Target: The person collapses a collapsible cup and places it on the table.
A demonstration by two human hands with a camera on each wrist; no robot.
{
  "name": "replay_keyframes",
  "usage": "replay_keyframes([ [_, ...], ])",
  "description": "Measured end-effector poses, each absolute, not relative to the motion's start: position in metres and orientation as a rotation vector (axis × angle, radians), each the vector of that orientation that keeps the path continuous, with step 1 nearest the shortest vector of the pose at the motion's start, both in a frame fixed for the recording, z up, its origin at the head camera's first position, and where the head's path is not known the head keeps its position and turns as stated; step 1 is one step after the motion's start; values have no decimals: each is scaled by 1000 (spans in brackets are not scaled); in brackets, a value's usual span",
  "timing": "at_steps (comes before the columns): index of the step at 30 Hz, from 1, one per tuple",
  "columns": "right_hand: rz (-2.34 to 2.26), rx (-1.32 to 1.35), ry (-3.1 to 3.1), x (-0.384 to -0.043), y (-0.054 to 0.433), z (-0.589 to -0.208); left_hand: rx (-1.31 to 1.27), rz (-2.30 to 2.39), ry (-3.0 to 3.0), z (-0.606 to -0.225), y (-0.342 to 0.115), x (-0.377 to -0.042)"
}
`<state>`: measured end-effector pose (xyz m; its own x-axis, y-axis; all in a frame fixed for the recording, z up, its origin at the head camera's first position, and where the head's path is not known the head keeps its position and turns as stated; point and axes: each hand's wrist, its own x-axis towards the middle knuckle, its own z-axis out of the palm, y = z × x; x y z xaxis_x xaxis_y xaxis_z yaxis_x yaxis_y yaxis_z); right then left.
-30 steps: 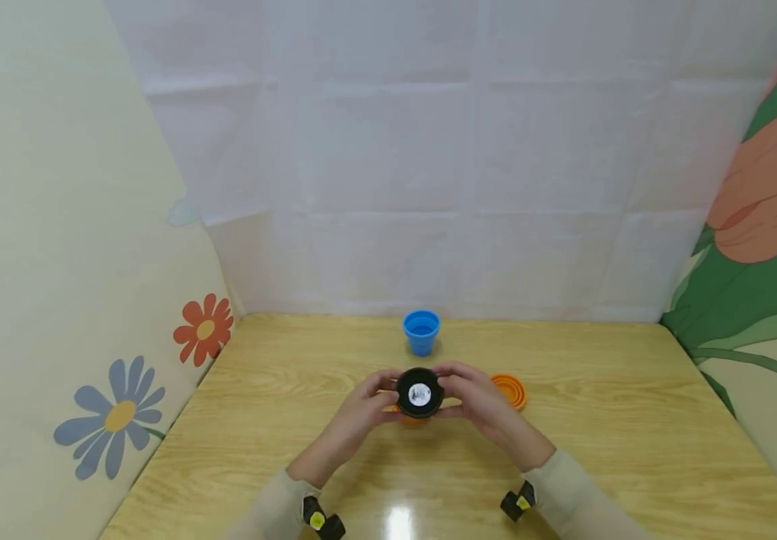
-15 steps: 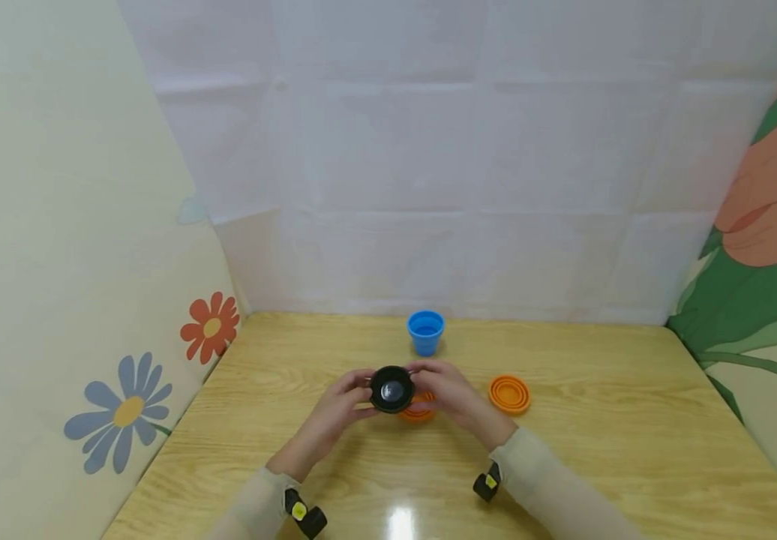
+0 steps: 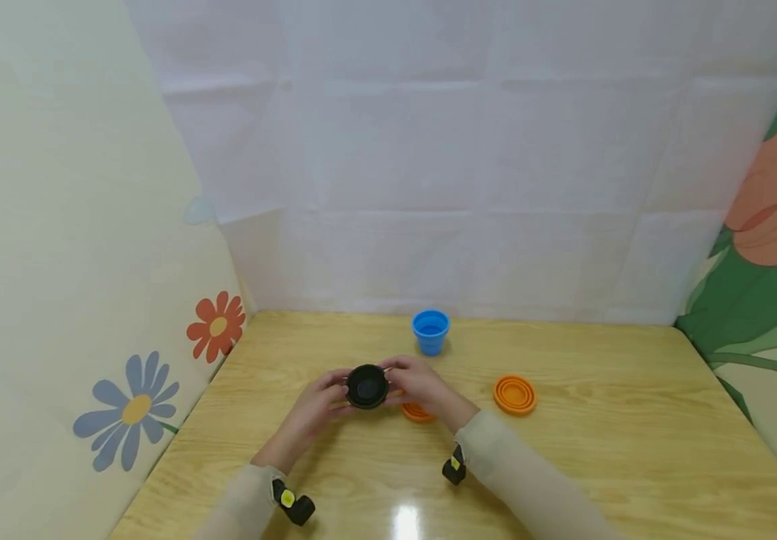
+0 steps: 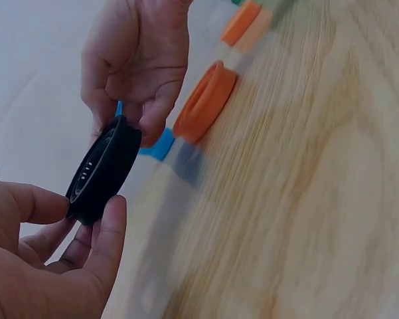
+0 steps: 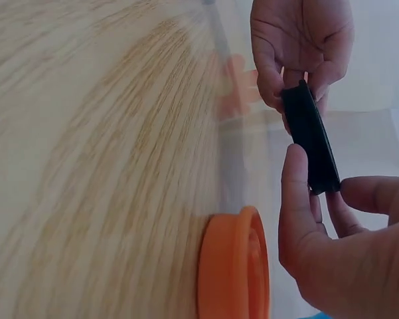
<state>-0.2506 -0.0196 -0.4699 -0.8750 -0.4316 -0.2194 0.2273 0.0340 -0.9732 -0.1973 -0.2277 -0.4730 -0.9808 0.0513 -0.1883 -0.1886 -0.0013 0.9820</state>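
Observation:
A black collapsible cup point(image 3: 367, 386), folded flat into a disc, is held above the table between both hands. My left hand point(image 3: 318, 409) pinches its left edge between thumb and fingers. On the opposite edge, my right hand point(image 3: 422, 384) pinches it the same way. In the left wrist view the black cup point(image 4: 106, 169) stands on a slant, its ringed face turned left. An orange collapsed cup point(image 3: 418, 412) lies on the table beneath the right hand, partly hidden by it; the right wrist view shows this orange cup point(image 5: 232, 266) close below that hand.
A second orange collapsed cup point(image 3: 514, 395) lies farther right on the wooden table point(image 3: 598, 450). Behind the hands a blue cup point(image 3: 431, 331) stands upright, expanded. White cloth point(image 3: 442, 165) hangs along the back edge, and a flower-printed cloth point(image 3: 125, 300) borders the left side.
Both hands have carried the black cup to the left, and its face has tilted, so the white disc seen earlier has gone from view. More of the right orange cup shows.

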Motion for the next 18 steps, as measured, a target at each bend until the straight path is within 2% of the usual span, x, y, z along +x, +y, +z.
replay_keyframes([
  [18,-1804,-84,1841,-257,-50,-470,-241,1957,2160,-479,-251,-202],
])
